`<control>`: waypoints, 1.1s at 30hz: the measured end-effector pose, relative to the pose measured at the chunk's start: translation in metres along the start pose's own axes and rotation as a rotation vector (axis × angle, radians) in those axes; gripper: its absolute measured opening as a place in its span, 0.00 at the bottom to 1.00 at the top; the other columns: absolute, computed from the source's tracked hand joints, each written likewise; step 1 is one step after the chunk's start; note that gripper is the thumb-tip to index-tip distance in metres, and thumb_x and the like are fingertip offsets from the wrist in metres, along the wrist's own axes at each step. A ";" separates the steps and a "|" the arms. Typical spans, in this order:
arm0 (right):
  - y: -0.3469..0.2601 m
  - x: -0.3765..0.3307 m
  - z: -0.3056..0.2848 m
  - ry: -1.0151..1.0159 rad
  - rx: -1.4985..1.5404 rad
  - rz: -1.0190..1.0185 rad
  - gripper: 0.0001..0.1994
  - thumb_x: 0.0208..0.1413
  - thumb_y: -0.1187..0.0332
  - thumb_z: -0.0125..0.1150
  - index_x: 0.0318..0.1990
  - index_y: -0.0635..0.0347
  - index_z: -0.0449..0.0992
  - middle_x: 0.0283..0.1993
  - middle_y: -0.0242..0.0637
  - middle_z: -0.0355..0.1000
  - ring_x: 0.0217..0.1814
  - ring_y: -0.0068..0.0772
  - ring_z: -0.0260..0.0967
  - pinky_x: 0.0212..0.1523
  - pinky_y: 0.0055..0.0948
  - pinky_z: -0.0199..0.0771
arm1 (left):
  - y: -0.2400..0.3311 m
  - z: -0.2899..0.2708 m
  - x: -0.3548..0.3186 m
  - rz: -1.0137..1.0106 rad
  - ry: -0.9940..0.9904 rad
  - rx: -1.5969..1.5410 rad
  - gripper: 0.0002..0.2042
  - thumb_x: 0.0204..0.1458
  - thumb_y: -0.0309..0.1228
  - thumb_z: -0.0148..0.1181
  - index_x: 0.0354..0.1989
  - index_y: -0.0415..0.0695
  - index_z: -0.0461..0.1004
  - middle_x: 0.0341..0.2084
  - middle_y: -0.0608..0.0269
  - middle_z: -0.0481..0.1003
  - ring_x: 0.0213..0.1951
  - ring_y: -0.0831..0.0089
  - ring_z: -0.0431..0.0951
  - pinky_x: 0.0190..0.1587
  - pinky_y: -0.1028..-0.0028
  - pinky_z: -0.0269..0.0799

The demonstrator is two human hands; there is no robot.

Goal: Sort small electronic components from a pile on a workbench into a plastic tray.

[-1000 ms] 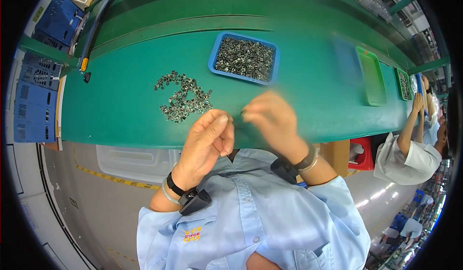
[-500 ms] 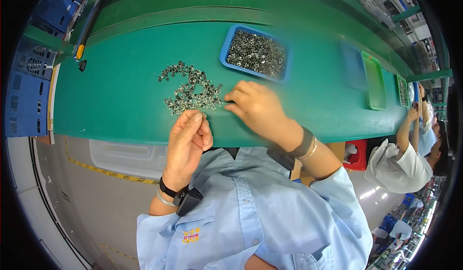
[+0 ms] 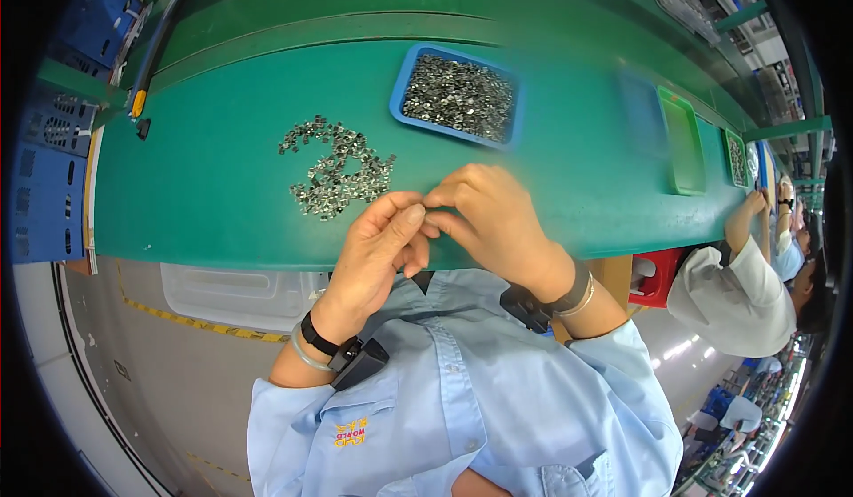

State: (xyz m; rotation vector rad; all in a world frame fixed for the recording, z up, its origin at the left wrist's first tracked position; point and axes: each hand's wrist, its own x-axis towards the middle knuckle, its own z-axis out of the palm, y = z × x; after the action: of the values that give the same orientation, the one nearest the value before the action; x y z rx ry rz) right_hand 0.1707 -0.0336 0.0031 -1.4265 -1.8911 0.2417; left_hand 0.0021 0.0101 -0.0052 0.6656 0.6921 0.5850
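Note:
My left hand [image 3: 382, 248] and my right hand [image 3: 484, 222] meet fingertip to fingertip above the near edge of the green table [image 3: 222, 195]. Whatever sits between the fingertips is too small to make out. Just left of the hands lies a loose pile of small metal parts [image 3: 336, 166]. A blue tray [image 3: 405, 84] filled with the same small metal parts stands farther back, beyond my right hand.
A green tray [image 3: 682, 142] lies at the right of the table. Blue crates [image 3: 44, 177] stand at the far left. A white bin [image 3: 235, 294] sits under the table edge. Another person in a white top [image 3: 733, 293] works at the right.
My right hand came back from the pile of parts toward my body. My left hand rose from the table edge, and the two now touch at the fingertips.

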 end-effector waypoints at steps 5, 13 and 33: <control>0.000 -0.012 -0.009 0.025 0.165 0.107 0.09 0.45 0.72 0.64 0.36 0.56 0.74 0.34 0.32 0.69 0.35 0.36 0.68 0.34 0.32 0.67 | -0.011 0.000 0.011 -0.078 -0.158 -0.124 0.10 0.59 0.36 0.51 0.39 0.40 0.69 0.20 0.65 0.70 0.16 0.79 0.65 0.17 0.80 0.56; -0.001 -0.021 -0.014 0.051 0.465 0.297 0.12 0.45 0.76 0.65 0.39 0.56 0.75 0.36 0.33 0.69 0.36 0.33 0.68 0.36 0.29 0.70 | -0.016 0.004 0.014 -0.015 -0.212 -0.100 0.13 0.60 0.38 0.50 0.37 0.40 0.70 0.16 0.66 0.68 0.16 0.79 0.66 0.17 0.81 0.57; -0.002 -0.019 -0.001 0.109 0.210 0.100 0.12 0.43 0.73 0.66 0.37 0.56 0.73 0.35 0.34 0.69 0.38 0.37 0.68 0.36 0.32 0.69 | -0.005 0.001 0.001 -0.025 -0.110 0.013 0.08 0.58 0.32 0.53 0.38 0.40 0.71 0.18 0.66 0.70 0.17 0.82 0.67 0.17 0.84 0.60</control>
State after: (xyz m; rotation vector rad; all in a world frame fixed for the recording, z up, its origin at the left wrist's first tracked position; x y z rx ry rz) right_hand 0.1721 -0.0514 -0.0031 -1.3641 -1.6570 0.3910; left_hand 0.0044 0.0071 -0.0090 0.6954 0.6009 0.5166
